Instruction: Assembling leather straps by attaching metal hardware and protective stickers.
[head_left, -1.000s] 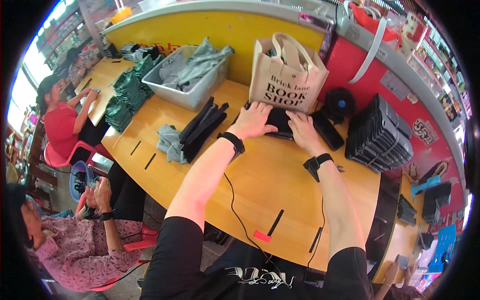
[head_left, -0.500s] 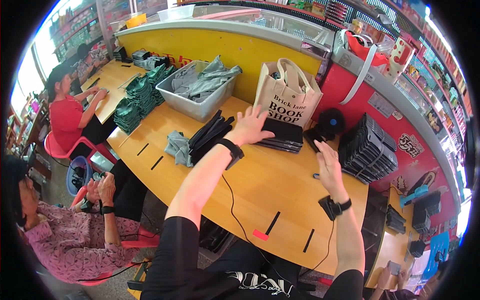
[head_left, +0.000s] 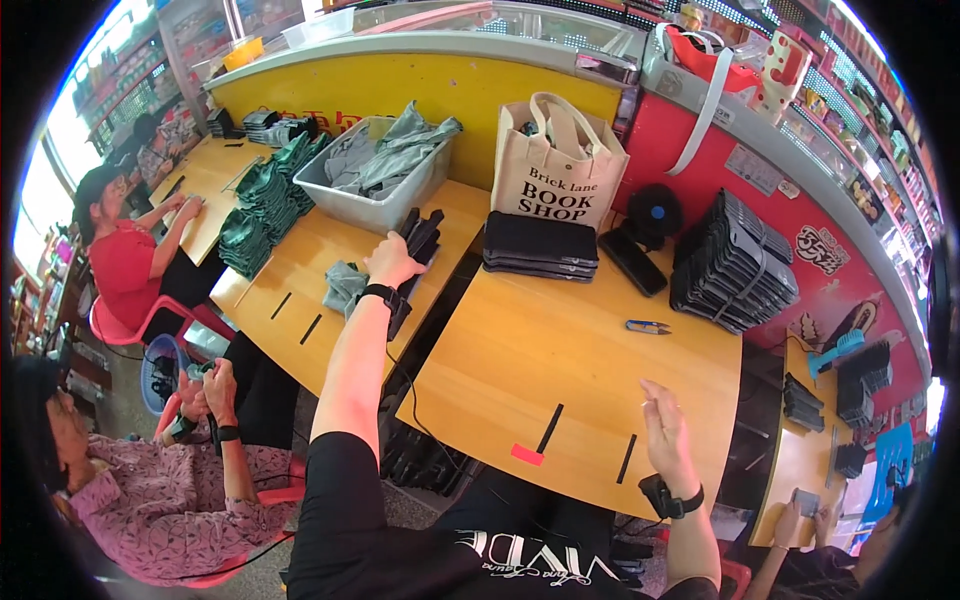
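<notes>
Wooden tables (head_left: 540, 360) (dark bundle (head_left: 424, 234) on the left one) before a yellow partition (head_left: 478, 98)

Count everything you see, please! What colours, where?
Tote bag: 1, cream, back middle
Folded stack: 1, black, before bag
Tub: 1, grey, back left
Cloths: several, grey, in tub
Piles: several, green, far left
Dark strips: several, black, left table
Round thing: 1, black, beside bag
Snips: 1, blue, right table
Strapped stack: 1, dark, back right
Tag: 1, red, front edge
Co-workers: 4+, mixed clothes, both sides
Left hand: 1, black wristband, at dark strips
Right hand: 1, black wristband, right table
</notes>
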